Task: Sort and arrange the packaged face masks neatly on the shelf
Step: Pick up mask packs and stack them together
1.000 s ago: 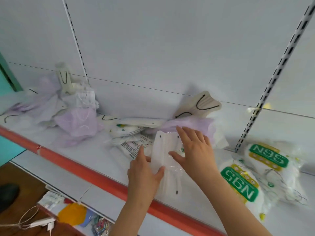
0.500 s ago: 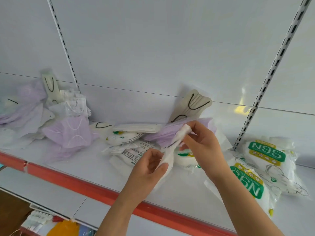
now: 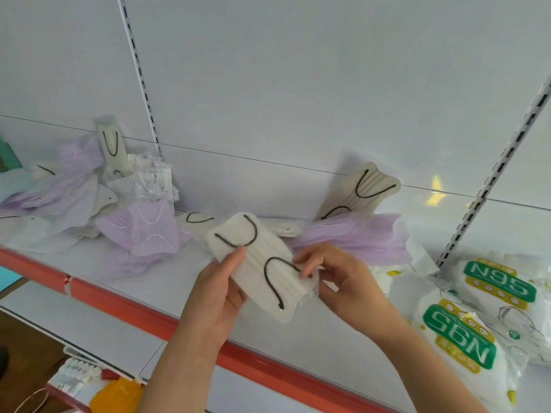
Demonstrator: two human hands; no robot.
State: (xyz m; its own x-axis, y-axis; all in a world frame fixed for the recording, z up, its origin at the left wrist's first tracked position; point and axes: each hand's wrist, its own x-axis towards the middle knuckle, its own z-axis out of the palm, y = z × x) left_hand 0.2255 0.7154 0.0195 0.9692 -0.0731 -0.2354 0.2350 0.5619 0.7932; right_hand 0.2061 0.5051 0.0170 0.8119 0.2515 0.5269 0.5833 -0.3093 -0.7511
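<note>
Cream mask (image 3: 259, 263) held flat above shelf (image 3: 167, 293), left hand (image 3: 220, 296) gripping one edge, right hand (image 3: 340, 278) pinching the other, apparently for sorting; N95 packs (image 3: 459, 335) grouped right.

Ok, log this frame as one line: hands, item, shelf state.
left hand: grips cream mask pack | right hand: pinches same pack | pack: lifted above shelf | unsorted: purple masks, N95 packs

Both hands hold cream mask pack (image 3: 262, 263) above shelf (image 3: 298, 329): left hand (image 3: 220, 290) at 9 o'clock, right hand (image 3: 343, 281) at 3; N95 packs (image 3: 459, 338) lower right.
</note>
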